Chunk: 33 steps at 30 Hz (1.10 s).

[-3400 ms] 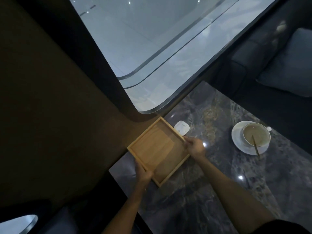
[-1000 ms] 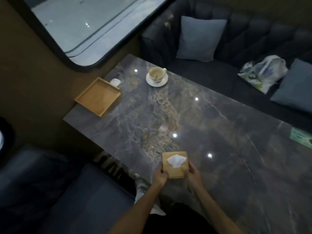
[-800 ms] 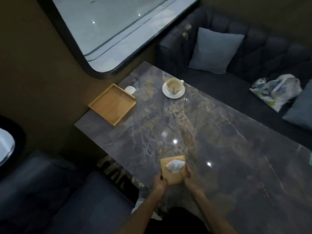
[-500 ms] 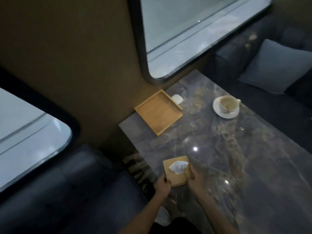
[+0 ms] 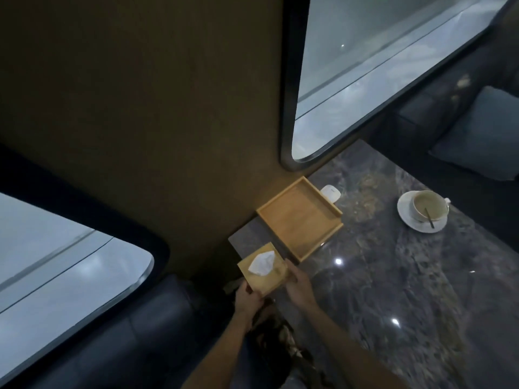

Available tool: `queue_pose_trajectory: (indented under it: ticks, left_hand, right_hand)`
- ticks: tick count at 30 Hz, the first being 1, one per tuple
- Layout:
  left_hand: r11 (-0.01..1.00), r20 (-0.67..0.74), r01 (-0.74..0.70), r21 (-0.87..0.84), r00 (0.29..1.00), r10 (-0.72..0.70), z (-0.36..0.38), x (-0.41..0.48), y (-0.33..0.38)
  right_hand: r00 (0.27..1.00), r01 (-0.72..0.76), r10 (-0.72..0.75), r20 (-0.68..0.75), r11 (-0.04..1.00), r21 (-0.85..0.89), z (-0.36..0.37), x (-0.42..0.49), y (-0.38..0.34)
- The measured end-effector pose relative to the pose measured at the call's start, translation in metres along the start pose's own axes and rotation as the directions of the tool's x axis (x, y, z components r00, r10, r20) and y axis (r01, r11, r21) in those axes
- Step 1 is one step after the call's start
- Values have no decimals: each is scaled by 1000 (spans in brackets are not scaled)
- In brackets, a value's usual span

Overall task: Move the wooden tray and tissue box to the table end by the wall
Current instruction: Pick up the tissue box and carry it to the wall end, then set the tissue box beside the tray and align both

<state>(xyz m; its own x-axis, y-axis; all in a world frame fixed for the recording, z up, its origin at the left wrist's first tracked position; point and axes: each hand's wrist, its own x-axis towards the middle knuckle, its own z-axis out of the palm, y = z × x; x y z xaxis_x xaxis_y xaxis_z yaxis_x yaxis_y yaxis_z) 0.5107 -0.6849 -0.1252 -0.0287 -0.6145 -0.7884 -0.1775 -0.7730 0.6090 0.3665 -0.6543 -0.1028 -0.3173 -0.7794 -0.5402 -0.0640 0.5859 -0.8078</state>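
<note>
Both hands clamp the square wooden tissue box [image 5: 264, 269], the left hand [image 5: 247, 300] at its near corner and the right hand [image 5: 299, 286] along its side, likely to keep it level over the dark marble worktop [image 5: 393, 276] corner. Its white tissue points upward. Just beyond the hands, the shallow square wooden tray [image 5: 300, 217] sits against the wall, set diagonally.

A dim brown wall [image 5: 140, 94] holds two rounded windows [image 5: 379, 66], with dark sofas [image 5: 438, 113] flanking the marble desk [image 5: 393, 276].
</note>
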Motion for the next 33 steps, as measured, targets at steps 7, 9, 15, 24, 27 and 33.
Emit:
queue_pose_trajectory:
  ticks: [7, 9, 15, 24, 27, 33]
  left_hand:
    - [960, -125, 41, -277, 989, -78, 6, 8, 36]
    - [946, -159, 42, -323, 982, -98, 5, 11, 41]
    - [992, -98, -19, -126, 995, 7, 5, 28, 61]
    - [977, 7, -50, -206, 999, 53, -9, 44, 78]
    - [961, 41, -4, -275, 999, 16, -18, 44, 81]
    - [948, 9, 34, -315, 999, -33, -22, 49, 105]
  right_hand:
    - [962, -243, 271, 21, 821, 516, 16, 20, -9]
    - [959, -270, 270, 81, 796, 541, 20, 29, -12]
    - [963, -269, 226, 147, 820, 506, 27, 60, -36]
    - [910, -401, 237, 340, 715, 573, 22, 99, -46]
    - [945, -327, 284, 162, 821, 468, -2, 92, -34]
    - [660, -282, 584, -473, 776, 565, -49, 117, 46]
